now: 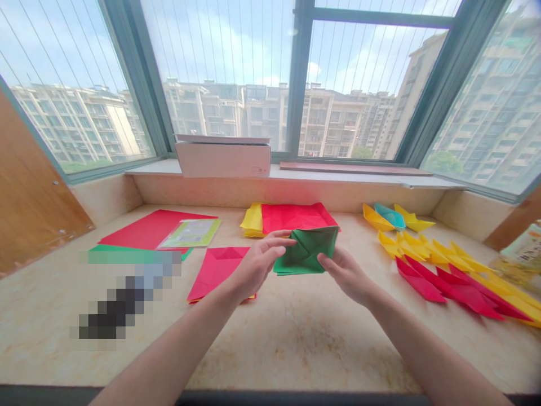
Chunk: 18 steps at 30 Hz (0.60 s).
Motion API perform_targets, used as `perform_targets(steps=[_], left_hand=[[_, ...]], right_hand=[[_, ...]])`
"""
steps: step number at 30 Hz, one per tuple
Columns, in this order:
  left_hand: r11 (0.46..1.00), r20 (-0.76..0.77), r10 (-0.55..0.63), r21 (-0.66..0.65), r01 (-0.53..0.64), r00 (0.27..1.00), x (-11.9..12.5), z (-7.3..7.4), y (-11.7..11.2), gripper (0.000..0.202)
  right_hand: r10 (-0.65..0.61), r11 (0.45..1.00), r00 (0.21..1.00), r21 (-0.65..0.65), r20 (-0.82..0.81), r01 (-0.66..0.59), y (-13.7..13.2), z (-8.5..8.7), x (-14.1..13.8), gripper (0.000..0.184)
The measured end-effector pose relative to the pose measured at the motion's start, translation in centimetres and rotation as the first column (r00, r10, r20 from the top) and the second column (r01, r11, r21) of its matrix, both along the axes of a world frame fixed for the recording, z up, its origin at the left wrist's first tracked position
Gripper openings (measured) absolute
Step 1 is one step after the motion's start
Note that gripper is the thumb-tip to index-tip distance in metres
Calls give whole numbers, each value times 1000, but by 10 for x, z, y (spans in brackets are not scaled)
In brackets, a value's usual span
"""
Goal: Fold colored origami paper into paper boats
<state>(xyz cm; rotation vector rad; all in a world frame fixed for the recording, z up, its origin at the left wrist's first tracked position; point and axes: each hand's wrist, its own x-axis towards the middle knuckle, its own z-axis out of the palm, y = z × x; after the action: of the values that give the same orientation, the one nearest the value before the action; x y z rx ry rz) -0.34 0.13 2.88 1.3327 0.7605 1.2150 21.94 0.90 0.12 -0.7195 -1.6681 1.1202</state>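
Observation:
A square of green folded paper (307,254) is held up above the counter, with a diagonal crease and loose layers along its lower edge. My right hand (344,270) grips its right side, thumb on the near face and fingers behind. At the left edge is my left hand (257,262), its thumb and forefinger reaching over the near face; its lower fingers are partly hidden. Below and left of it lies a small stack of pink-red paper (220,270). Just behind the green piece sit red sheets (296,216) and yellow sheets (252,220).
Folded paper boats line the right: yellow ones (416,248), red ones (460,287) and a blue one (389,215). Large red paper (147,228) and a clear-fronted packet (192,232) lie left, near a pixelated patch (122,304). A white box (222,158) stands on the windowsill.

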Motion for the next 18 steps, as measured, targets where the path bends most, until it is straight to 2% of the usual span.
perform_targets(steps=[3,6,8,11,15,18], left_hand=[[997,29,-70,-30,70,997,3,-3,0,24],[989,26,-94,-115,96,995,5,-3,-3,39],[973,-64,-165,-171,152,984,6,-3,-5,44],[957,-225,-253,-198,210,941,7,-4,-6,36],[984,-285,-152,-132,118,947,10,-8,-4,34],[998,-390,-46,14,56,920,14,-10,-3,30]], right_hand=[[-119,993,990,10,75,118,6,-3,2,37],[-73,997,990,24,117,70,10,-5,3,34],[-32,999,990,7,134,31,10,-5,2,31],[-12,998,988,-62,151,21,6,-4,-1,30],[40,986,988,-164,148,-15,0,-2,-4,33],[-15,989,989,-145,149,37,-1,-3,-7,26]])
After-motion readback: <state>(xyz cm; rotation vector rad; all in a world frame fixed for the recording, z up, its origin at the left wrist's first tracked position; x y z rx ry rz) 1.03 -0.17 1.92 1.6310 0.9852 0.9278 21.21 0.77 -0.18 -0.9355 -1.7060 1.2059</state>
